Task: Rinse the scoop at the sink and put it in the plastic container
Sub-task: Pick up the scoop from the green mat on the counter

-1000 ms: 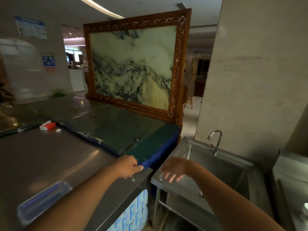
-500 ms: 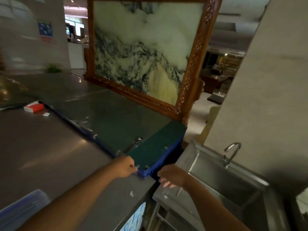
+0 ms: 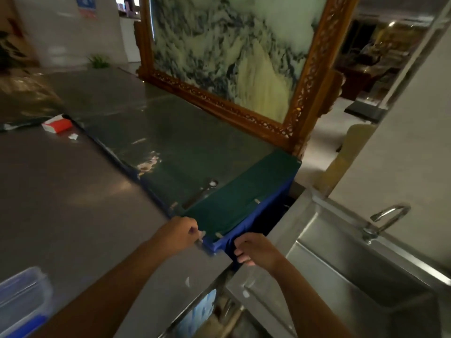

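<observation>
Hiding: plastic container (image 3: 22,301), cut off bottom left, blurry.
Scoop (image 3: 200,195): lying on the green cover (image 3: 244,191), past both hands, untouched.
Left hand (image 3: 180,232): curled, pinching the green cover's near corner.
Right hand (image 3: 256,250): fingers curled at the blue cloth (image 3: 256,220), can't tell if gripping.
Room: dim; steel counter (image 3: 61,203), sink (image 3: 353,276) with tap (image 3: 385,219) on the right, carved-frame painting (image 3: 231,45) behind.
Writing: red box (image 3: 58,124) and wall poster (image 3: 86,6) too blurry to read.

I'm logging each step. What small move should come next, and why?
Probably reach the left hand forward and take the scoop by its handle: it lies untouched on the green tabletop just beyond that hand, and the sink where it gets rinsed is off to the right.
</observation>
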{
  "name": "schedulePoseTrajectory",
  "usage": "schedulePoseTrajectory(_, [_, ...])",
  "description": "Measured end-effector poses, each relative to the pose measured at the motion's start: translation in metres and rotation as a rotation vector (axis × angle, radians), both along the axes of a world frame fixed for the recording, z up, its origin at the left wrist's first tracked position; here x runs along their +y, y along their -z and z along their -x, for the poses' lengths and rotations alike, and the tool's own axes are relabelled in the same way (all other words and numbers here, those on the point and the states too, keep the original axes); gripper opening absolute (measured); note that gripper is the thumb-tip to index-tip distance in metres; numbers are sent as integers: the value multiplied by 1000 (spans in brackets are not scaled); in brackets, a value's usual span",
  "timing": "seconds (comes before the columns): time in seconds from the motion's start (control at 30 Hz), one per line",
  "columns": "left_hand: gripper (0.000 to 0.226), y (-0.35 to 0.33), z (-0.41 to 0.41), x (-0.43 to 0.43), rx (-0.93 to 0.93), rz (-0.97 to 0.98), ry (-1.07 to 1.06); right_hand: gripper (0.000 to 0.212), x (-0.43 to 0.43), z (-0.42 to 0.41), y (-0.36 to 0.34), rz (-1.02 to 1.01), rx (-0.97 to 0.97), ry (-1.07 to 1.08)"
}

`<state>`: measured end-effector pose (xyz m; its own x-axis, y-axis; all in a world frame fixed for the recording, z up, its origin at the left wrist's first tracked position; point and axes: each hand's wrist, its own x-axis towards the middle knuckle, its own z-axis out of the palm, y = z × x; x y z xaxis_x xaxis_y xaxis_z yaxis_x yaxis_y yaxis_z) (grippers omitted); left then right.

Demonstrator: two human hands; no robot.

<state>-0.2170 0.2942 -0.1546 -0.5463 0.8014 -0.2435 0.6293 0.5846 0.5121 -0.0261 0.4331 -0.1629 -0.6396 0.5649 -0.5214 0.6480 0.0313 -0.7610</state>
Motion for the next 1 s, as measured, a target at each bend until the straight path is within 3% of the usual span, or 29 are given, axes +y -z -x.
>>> schedulePoseTrajectory(0.27, [28, 20, -7, 78, -25, -38, -93, 23, 93, 15, 11, -96, -85, -163])
schedulePoseTrajectory(0.43, [30, 33, 9, 103, -9, -48, -130, 12, 123, 36, 26, 57, 66, -14])
schedulePoseTrajectory(0.53, [35, 44, 27, 112, 1, -50, -147, 20, 136, 56, 38, 127, 186, -22])
schedulePoseTrajectory(0.67, [38, 59, 56, 128, -13, -94, -182, 15, 162, 89, 54, 134, 279, -1])
schedulePoseTrajectory(0.8, [43, 76, 87, 146, -20, -129, -175, 20, 189, 121, 74, 9, 235, -26])
schedulePoseTrajectory(1.0, [48, 114, 127, 163, -81, -112, -222, 26, 218, 173, 113, -18, 180, -14])
